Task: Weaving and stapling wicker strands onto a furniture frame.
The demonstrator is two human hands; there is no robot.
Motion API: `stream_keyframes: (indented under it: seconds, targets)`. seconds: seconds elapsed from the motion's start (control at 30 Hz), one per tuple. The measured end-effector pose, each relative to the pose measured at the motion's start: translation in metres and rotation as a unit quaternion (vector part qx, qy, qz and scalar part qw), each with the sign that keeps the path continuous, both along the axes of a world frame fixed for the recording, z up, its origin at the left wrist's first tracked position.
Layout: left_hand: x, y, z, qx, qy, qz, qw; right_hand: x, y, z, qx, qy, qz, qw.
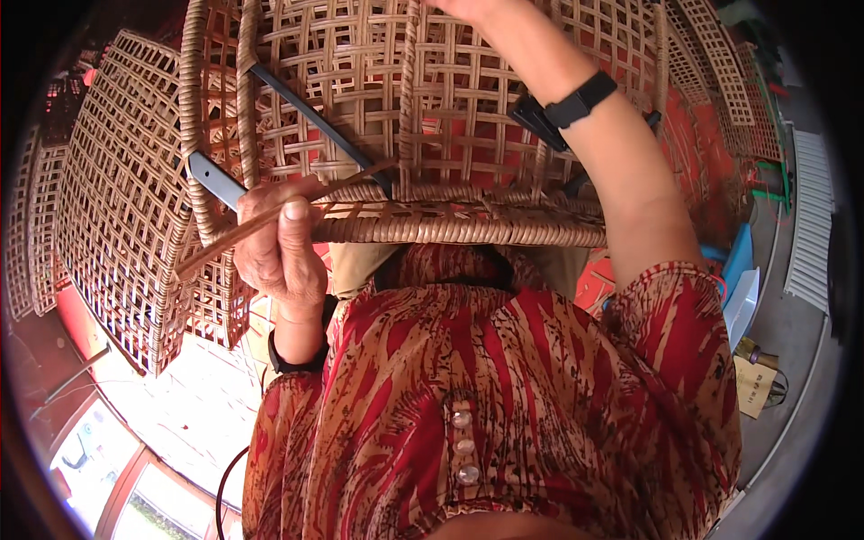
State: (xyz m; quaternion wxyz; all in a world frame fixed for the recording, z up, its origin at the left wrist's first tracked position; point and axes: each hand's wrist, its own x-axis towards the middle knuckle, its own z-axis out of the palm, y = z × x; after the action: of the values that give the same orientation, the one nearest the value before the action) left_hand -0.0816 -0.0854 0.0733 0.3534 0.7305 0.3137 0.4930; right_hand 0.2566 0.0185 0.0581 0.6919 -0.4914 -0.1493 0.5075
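A large woven rattan piece (457, 232) with an openwork lattice and wrapped edges spans the upper middle, close to my body. My left hand (283, 247) is closed at its lower left corner, thumb pressed over a flat brown rattan strip (216, 251). One end of the strip sticks out to the lower left, the other lies along the wrapped rim. Beside my fingers a flat dark metal bar (214, 179) pokes out, and a thin black bar (310, 117) slants across the lattice. My right hand (461, 5) reaches to the top over the weave; its fingers are cut off by the picture's edge.
Another woven lattice piece (117, 189) stands at the left, with more behind it. Further woven panels (720, 63) are at the upper right. Blue plastic (740, 292) and a tan card (754, 387) lie at the right. A dark cable (225, 481) curves at lower left.
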Motion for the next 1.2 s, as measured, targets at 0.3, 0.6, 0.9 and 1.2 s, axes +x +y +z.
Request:
stream_keyframes:
  seconds: [0.3,0.6,0.9,1.2]
  targets:
    - [-0.010,-0.001,0.001,0.012,0.014,0.013,1.000,-0.029,-0.065,-0.028,-0.064,-0.235,0.291,0.925]
    - [-0.008,-0.002,0.002,-0.001,0.027,0.024,0.999,-0.125,-0.145,-0.030,-0.232,-0.151,0.328,0.903]
    - [-0.006,-0.002,0.006,0.028,0.051,0.022,0.998,-0.115,-0.131,-0.031,-0.167,-0.114,0.242,0.949]
    - [-0.005,-0.003,0.003,0.014,0.059,0.010,0.998,-0.083,-0.107,-0.002,-0.158,-0.121,0.138,0.970]
